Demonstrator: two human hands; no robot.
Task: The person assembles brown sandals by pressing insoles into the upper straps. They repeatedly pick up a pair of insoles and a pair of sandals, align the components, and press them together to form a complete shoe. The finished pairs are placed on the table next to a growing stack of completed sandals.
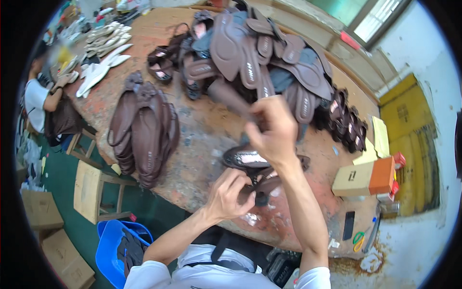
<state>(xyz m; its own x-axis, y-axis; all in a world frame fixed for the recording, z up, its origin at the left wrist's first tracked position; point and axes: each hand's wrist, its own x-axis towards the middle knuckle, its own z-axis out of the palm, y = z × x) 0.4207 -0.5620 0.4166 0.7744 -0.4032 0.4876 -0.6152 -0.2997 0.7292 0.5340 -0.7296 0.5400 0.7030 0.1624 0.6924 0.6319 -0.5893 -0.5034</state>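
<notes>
My left hand (228,192) is closed on a dark brown shoe (240,158) close to the table's near edge. The shoe's pale inner sole shows, while its heel side is partly covered by my fingers. Above it, my right hand (276,127) grips a brown insole (228,98), which is smeared by motion and points up and left. Just beyond lies a large heap of brown insoles (228,48), some with grey-blue undersides. A stack of finished-looking brown flat shoes (147,135) rests to the left of my hands.
Brown strappy shoes (353,127) line the right of the heap. White shoes (103,72) lie far left, near a seated person (38,98). At right are a cream-and-orange box (363,177), a phone (349,225) and scissors (358,241). A blue bin (113,253) and wooden stool (86,191) stand below.
</notes>
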